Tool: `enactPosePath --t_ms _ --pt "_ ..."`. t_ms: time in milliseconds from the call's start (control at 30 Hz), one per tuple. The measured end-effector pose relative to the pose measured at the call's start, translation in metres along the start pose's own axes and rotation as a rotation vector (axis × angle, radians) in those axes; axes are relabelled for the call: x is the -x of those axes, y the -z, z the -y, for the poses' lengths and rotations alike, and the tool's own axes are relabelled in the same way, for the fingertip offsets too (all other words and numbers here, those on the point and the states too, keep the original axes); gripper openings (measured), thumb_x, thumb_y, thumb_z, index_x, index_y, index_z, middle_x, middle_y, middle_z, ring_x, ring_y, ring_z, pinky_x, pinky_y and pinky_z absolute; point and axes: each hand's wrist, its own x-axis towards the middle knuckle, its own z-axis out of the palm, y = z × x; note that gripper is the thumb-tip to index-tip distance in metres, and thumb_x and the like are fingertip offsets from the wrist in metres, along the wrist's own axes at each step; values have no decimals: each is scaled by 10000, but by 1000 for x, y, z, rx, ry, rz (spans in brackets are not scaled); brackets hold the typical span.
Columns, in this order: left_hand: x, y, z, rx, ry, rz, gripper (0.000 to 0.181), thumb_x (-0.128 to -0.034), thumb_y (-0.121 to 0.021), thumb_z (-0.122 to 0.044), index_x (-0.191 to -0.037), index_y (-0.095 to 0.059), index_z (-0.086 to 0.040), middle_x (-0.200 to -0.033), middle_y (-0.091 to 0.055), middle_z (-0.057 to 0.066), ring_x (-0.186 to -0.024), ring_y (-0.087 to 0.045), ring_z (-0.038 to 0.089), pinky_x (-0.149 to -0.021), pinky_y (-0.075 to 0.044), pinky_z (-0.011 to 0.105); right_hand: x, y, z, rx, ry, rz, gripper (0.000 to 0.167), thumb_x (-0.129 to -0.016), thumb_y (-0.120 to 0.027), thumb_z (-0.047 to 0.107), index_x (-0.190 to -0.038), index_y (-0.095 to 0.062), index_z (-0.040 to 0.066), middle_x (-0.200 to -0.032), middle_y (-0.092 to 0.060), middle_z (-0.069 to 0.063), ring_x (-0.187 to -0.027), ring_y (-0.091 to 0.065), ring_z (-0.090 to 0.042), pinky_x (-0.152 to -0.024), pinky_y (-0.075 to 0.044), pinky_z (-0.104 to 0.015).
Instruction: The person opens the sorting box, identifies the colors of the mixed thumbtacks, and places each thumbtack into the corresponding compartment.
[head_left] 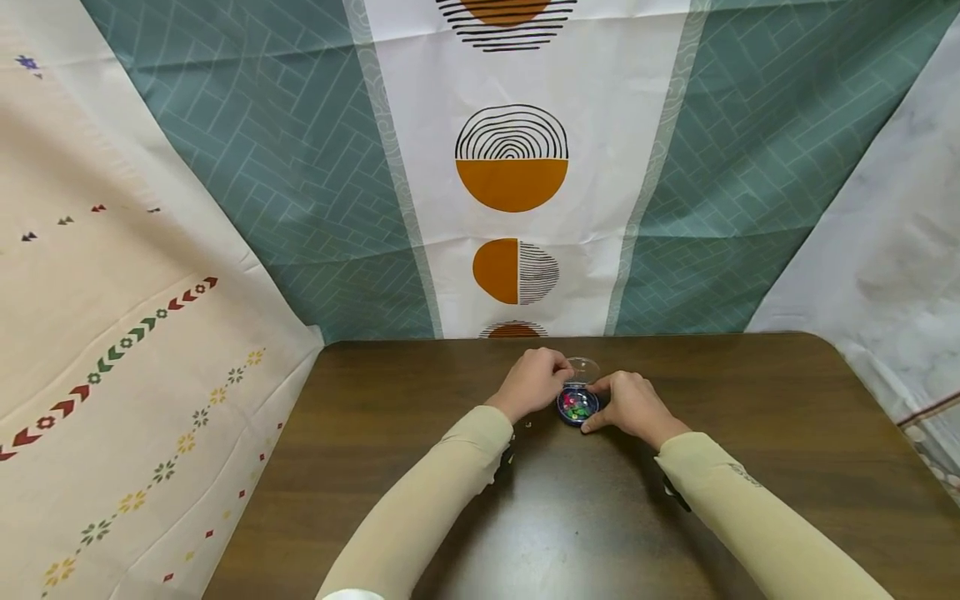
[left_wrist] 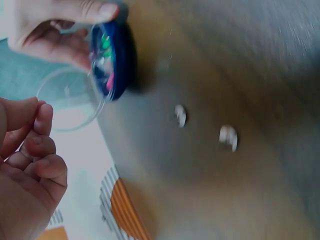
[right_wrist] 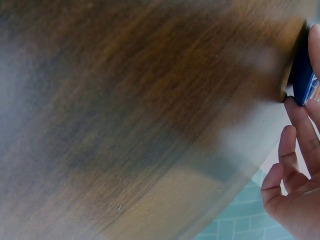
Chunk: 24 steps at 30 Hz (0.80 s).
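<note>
A small round dark-blue case [head_left: 577, 406] with green, pink and pale bits inside sits on the table, its clear round lid [head_left: 583, 370] tipped up at the far side. My right hand [head_left: 633, 404] grips the case from the right, thumb at the near side and fingers at the far side. In the left wrist view, the left hand [left_wrist: 32, 150] has thumb and forefinger pinched together at the lid's rim. Two small whitish curved pieces, one nearer the case [left_wrist: 180, 115] and one farther off [left_wrist: 228, 137], lie on the table; blur hides their kind.
The brown wooden table [head_left: 375, 467] reaches back to a hanging cloth [head_left: 322, 183] of green and white with orange and black shapes. A cream patterned cloth [head_left: 135, 333] hangs on the left, and a pale one [head_left: 892, 233] on the right.
</note>
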Motion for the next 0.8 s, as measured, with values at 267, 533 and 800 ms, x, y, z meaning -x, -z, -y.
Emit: enactPosePath --t_ms 267,533,800 --pt "12 31 16 -9 -16 -37 175 -916 -595 -280 -944 -721 -161 -830 -660 -112 -681 -569 53 -621 -472 199 0 4 0 -10 -3 11 733 -492 -873 497 -1111 -701 144 -1126 -686 -63 -1067 -602 -290 -898 -455 -491" --pt "36 44 37 -17 8 -1 81 -880 -649 -282 -878 -699 -219 -800 -648 -119 -683 -565 60 -641 -481 192 0 3 0 -2 7 12 720 -500 -876 487 -1105 -702 136 -1124 -687 -64 -1085 -593 -308 -917 -439 -506" --pt "64 42 58 -125 -6 131 100 -889 -632 -249 -864 -714 -196 -807 -666 -107 -661 -559 29 -638 -471 208 0 1 1 -3 7 15 737 -495 -873 497 -1115 -698 140 -1129 -685 -62 -1097 -588 -309 -919 -435 -515"
